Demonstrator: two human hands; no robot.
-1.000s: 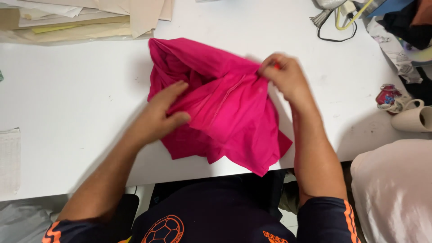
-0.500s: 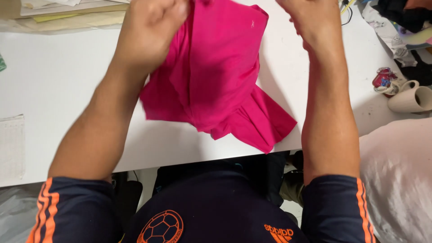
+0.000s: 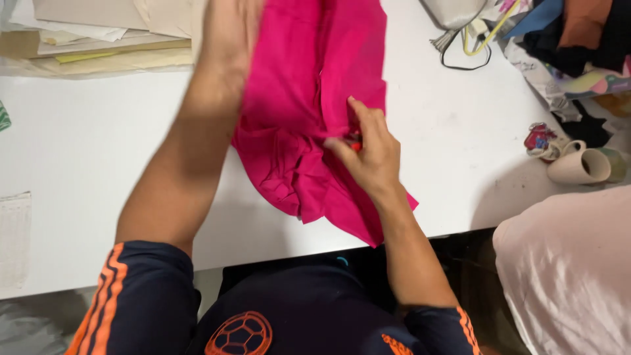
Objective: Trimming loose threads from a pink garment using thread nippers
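Note:
A bright pink cloth [image 3: 315, 112] lies crumpled on the white table [image 3: 85, 151], its lower corner hanging over the near edge. My left hand [image 3: 230, 33] is raised at the top of the view and grips the cloth's upper part, lifting it. My right hand [image 3: 368, 148] pinches a fold in the middle of the cloth, fingers closed on the fabric. A small red spot shows at its fingertips; what it is cannot be told.
Stacked beige paper and card sheets [image 3: 98, 33] lie at the back left. A black cord [image 3: 467, 56] and a heap of mixed fabrics [image 3: 578, 46] sit at the back right. Cardboard cones [image 3: 582, 167] lie at the right edge, above a pale pink cloth [image 3: 572, 276].
Both hands lifted the cloth up from the table. My right hand then came down from its top edge to pinch its middle, while my left hand stayed high.

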